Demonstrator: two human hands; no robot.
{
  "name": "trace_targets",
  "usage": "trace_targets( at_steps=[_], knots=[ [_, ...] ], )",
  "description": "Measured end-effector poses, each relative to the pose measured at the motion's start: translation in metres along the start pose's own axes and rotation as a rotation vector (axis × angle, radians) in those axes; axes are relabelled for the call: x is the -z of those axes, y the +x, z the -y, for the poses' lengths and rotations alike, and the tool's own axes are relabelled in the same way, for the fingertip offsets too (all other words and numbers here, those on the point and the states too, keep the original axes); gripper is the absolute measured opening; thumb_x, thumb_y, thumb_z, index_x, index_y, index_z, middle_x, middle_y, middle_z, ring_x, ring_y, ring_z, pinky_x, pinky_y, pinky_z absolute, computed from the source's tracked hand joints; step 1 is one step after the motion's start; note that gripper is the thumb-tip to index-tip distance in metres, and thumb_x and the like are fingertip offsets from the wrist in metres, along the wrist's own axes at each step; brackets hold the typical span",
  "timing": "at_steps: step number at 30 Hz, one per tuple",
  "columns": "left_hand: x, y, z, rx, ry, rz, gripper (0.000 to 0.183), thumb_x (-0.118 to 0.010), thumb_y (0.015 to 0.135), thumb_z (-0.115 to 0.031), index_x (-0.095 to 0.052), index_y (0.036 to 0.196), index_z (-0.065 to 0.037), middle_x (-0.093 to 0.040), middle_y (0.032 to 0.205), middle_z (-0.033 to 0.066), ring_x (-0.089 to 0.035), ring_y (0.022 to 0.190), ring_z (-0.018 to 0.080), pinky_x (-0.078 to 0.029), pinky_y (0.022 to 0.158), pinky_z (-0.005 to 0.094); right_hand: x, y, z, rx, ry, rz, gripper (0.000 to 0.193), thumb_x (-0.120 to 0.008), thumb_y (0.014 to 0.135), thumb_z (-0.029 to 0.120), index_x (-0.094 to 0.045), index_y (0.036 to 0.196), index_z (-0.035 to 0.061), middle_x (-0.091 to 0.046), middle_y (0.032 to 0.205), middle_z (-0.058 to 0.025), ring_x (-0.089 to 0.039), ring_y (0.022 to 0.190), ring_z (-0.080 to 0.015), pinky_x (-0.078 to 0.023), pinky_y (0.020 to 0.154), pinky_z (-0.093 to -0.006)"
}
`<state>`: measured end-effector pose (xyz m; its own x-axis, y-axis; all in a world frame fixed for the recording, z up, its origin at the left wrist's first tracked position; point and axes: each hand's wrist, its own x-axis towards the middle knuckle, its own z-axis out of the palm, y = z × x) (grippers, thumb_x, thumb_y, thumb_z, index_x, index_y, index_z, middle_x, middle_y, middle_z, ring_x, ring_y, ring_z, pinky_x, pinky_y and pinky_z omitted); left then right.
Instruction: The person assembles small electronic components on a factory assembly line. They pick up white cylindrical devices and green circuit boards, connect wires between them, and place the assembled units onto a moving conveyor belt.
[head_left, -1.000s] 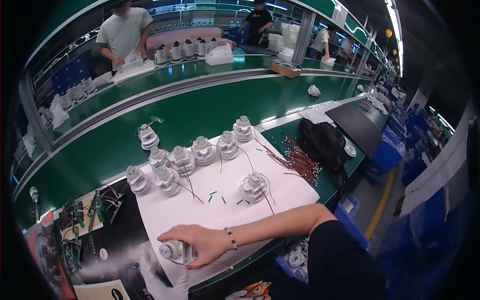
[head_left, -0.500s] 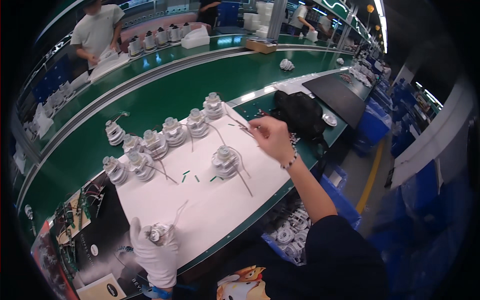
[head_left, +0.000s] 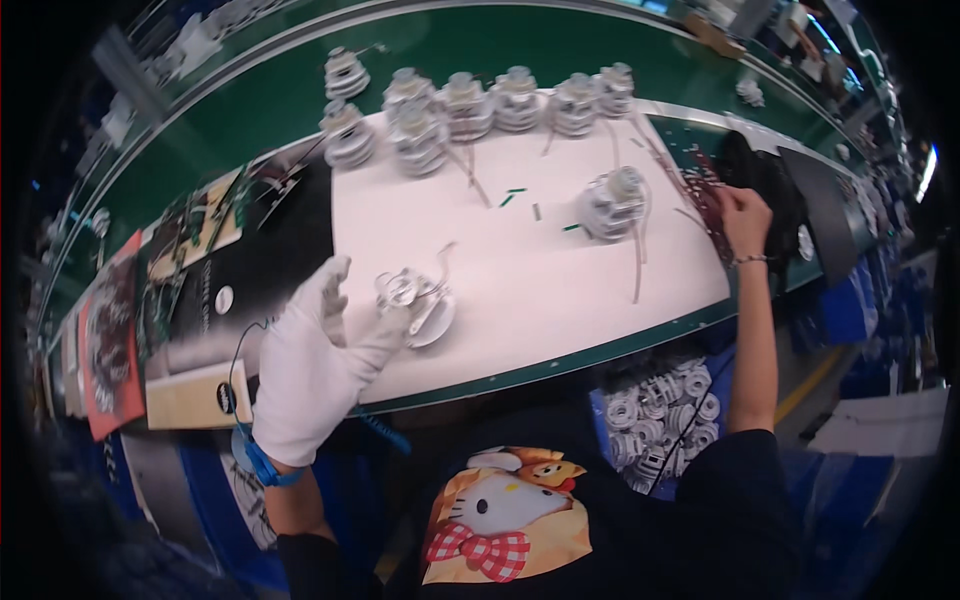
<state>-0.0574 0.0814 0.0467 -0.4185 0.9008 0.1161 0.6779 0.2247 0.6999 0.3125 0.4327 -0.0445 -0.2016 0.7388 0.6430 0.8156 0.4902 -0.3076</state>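
Note:
My left hand, in a white glove, has its fingers spread beside a white round motor-like part. A fingertip seems to touch this part, which rests on the white sheet with a thin wire rising from it. My bare right hand pinches its fingers together at the sheet's right edge, over a bunch of thin reddish-brown wires. What lies between those fingertips is too small to make out. Another such part with hanging wires stands nearer the right hand.
Several similar parts line the sheet's far edge. Small green strips lie mid-sheet. A black bag sits at right, circuit boards at left. Below the table edge is a blue bin of white parts.
My left hand has loosened from the white part, its fingers now spread beside it. My right hand has moved nearer along the wires by the bag. The view has turned and tilted down.

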Motion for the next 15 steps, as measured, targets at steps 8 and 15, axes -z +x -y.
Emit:
trace_targets(
  at_steps=[8,15],
  knots=[
    [0.013,0.001,0.017,-0.160,-0.245,-0.002,0.040,-0.060,0.080,0.000,-0.049,0.118,0.000,-0.053,0.118,0.0147,-0.054,0.104,0.0195,-0.043,0.088,0.0283,0.044,0.023,0.021,0.076,0.378,-0.368,0.011,-0.064,0.081,0.007,-0.066,0.088,-0.0019,-0.066,0.081,-0.0049,-0.062,0.071,-0.0091,-0.049,0.066,-0.0209],
    [-0.008,0.025,0.007,-0.353,-0.029,0.356,0.032,-0.054,0.076,0.008,-0.059,0.102,-0.010,-0.056,0.113,0.0145,-0.063,0.081,0.0220,-0.051,0.070,0.0286,0.062,-0.056,0.196,0.271,0.939,-0.077,0.020,-0.057,0.076,-0.013,-0.060,0.095,-0.0075,-0.062,0.076,-0.0107,-0.060,0.069,-0.0153,-0.047,0.064,-0.0224]
  ],
)
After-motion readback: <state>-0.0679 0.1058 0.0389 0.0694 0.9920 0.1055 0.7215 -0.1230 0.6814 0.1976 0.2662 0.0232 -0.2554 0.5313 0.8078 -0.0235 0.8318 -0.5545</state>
